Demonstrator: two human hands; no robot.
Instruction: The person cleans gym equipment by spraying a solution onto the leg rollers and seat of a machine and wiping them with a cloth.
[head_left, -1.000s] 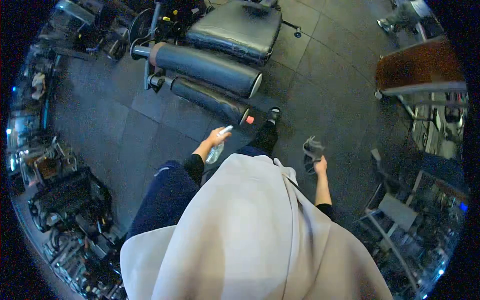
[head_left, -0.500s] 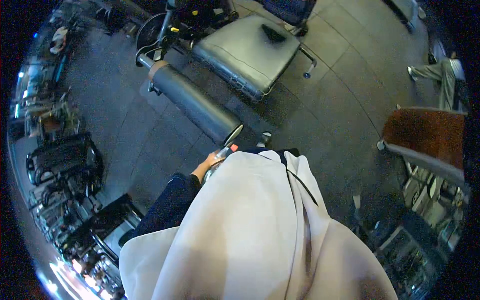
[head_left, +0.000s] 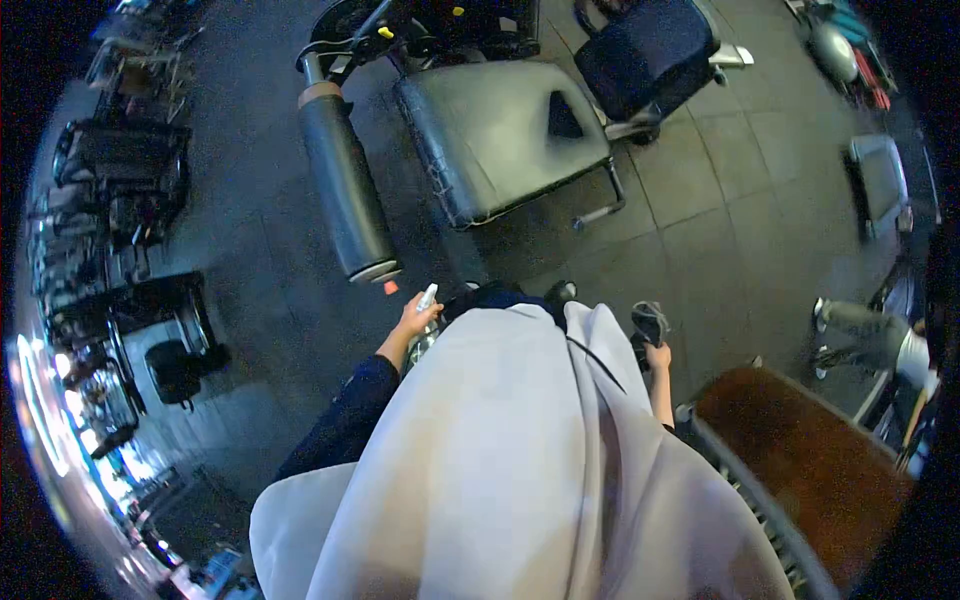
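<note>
My left hand [head_left: 412,318] is wrapped round a spray bottle [head_left: 428,297] with a white top; its clear body shows below the fingers, partly behind my pale top. Just beyond it is the free end of a black padded roller [head_left: 345,185], apart from the hand. A small red-orange piece [head_left: 390,287] shows beside that end. Low on the right, my right hand [head_left: 658,356] is closed on a dark grey bunched thing that looks like a cloth [head_left: 650,322].
Ahead stands a gym machine with a worn grey seat [head_left: 490,130] and a dark pad [head_left: 648,55]. A brown bench [head_left: 800,450] is close on my right. Past it is another person [head_left: 865,330]. More machines [head_left: 125,150] line the left. Dark floor tiles [head_left: 690,200] lie between.
My view has turned to the right, so the machine and roller sit further left and the brown bench nearer. My right hand with the grey thing has come into view.
</note>
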